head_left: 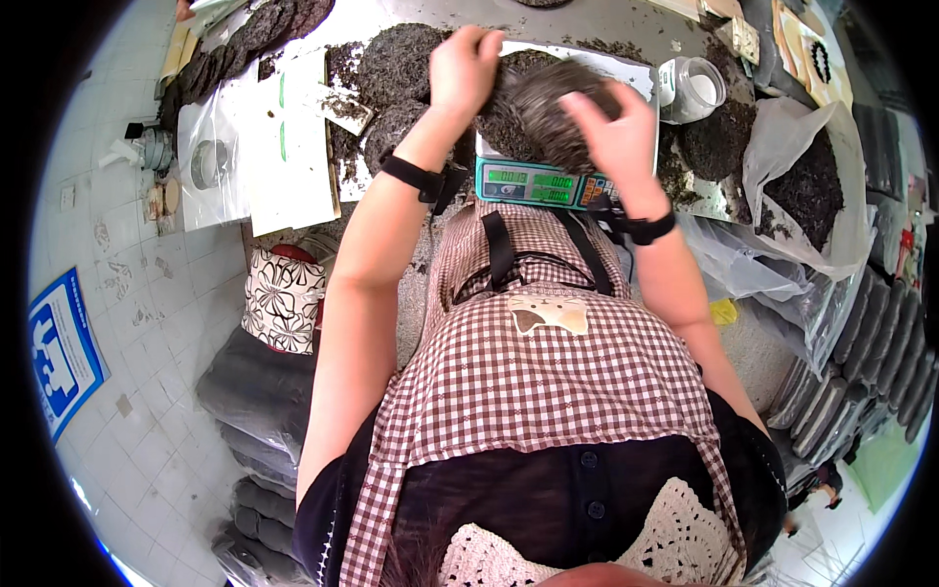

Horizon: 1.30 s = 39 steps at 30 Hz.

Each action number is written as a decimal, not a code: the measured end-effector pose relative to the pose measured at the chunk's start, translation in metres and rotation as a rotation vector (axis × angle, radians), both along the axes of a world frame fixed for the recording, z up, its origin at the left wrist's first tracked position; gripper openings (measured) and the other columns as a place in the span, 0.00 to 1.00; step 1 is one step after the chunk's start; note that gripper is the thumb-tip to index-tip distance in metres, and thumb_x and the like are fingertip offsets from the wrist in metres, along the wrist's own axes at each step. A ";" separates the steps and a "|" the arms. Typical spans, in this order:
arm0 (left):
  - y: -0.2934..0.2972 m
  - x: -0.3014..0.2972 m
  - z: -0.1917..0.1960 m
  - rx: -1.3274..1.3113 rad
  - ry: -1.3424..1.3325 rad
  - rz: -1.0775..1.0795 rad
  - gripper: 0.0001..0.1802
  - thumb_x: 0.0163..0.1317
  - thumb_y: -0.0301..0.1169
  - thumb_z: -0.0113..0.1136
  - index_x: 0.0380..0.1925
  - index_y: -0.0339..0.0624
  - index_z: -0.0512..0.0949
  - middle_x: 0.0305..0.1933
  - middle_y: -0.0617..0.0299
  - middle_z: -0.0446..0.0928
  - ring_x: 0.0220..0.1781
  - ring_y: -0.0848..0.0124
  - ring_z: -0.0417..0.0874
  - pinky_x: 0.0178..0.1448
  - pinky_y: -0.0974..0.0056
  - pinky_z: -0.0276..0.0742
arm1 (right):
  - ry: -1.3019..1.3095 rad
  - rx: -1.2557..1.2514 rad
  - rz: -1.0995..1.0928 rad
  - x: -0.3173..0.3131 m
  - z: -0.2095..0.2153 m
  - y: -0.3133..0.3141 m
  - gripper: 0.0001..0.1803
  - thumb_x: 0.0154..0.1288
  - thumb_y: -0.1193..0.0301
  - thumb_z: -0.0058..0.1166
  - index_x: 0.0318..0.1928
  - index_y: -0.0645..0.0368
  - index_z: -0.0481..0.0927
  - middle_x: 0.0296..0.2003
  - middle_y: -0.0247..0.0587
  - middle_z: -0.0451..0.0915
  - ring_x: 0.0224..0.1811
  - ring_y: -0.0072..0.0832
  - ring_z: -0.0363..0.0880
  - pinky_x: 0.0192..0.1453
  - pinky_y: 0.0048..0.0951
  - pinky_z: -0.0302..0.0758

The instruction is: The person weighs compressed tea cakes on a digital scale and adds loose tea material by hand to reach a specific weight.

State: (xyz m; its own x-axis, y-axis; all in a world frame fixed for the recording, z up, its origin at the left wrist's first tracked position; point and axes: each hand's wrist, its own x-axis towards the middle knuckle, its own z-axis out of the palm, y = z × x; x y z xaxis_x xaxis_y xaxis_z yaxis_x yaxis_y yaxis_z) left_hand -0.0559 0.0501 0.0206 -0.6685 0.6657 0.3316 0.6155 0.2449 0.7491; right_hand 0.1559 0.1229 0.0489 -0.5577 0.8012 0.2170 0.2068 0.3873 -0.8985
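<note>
One table [611,22], two hands [623,142], one held disc [550,110]

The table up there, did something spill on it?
It looks like it: loose dark crumbs lie scattered on the grey table beyond the scale. They look odd because they're strewn about instead of packed together like the round dark clump.
</note>
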 end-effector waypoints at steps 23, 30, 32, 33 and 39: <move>-0.066 -0.023 -0.102 -0.435 -0.133 0.147 0.38 0.66 0.59 0.55 0.59 0.34 0.75 0.59 0.40 0.74 0.64 0.46 0.73 0.69 0.48 0.67 | 0.371 -1.006 0.027 -0.008 -0.043 0.035 0.21 0.65 0.72 0.65 0.56 0.68 0.79 0.52 0.44 0.83 0.51 0.32 0.84 0.59 0.35 0.80; -0.086 -0.024 -0.127 -0.382 -0.370 0.226 0.37 0.67 0.57 0.56 0.58 0.31 0.75 0.58 0.39 0.75 0.63 0.46 0.74 0.68 0.50 0.68 | 0.445 -1.077 0.051 -0.012 -0.047 0.036 0.20 0.61 0.70 0.71 0.50 0.70 0.82 0.45 0.45 0.85 0.47 0.30 0.84 0.58 0.34 0.78; -0.073 -0.010 -0.114 -0.413 -0.337 0.183 0.41 0.66 0.59 0.57 0.60 0.29 0.73 0.60 0.38 0.74 0.65 0.46 0.73 0.69 0.49 0.67 | 0.396 -1.115 0.033 -0.013 -0.061 0.038 0.22 0.61 0.70 0.71 0.51 0.70 0.81 0.47 0.45 0.84 0.49 0.31 0.83 0.60 0.34 0.77; -0.065 0.000 -0.109 -0.421 -0.273 0.195 0.42 0.66 0.59 0.56 0.61 0.29 0.72 0.62 0.38 0.72 0.66 0.45 0.72 0.70 0.48 0.66 | 0.362 -1.067 0.022 -0.015 -0.071 0.037 0.22 0.61 0.71 0.71 0.52 0.69 0.80 0.47 0.45 0.84 0.49 0.31 0.83 0.61 0.35 0.77; -0.074 0.021 -0.082 -0.370 -0.191 0.275 0.40 0.70 0.58 0.50 0.64 0.30 0.69 0.66 0.40 0.69 0.69 0.45 0.68 0.72 0.46 0.62 | 0.506 -1.003 0.166 0.012 -0.051 0.046 0.23 0.69 0.73 0.57 0.63 0.66 0.73 0.58 0.45 0.79 0.60 0.37 0.79 0.68 0.41 0.74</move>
State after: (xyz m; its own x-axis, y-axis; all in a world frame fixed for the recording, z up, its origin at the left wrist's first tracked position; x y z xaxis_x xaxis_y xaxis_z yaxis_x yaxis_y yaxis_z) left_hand -0.0344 -0.0241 -0.0615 -0.8615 0.5063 -0.0393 0.3508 0.6494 0.6747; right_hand 0.1684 0.1689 -0.0017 -0.7040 0.6646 -0.2504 -0.2546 -0.5654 -0.7845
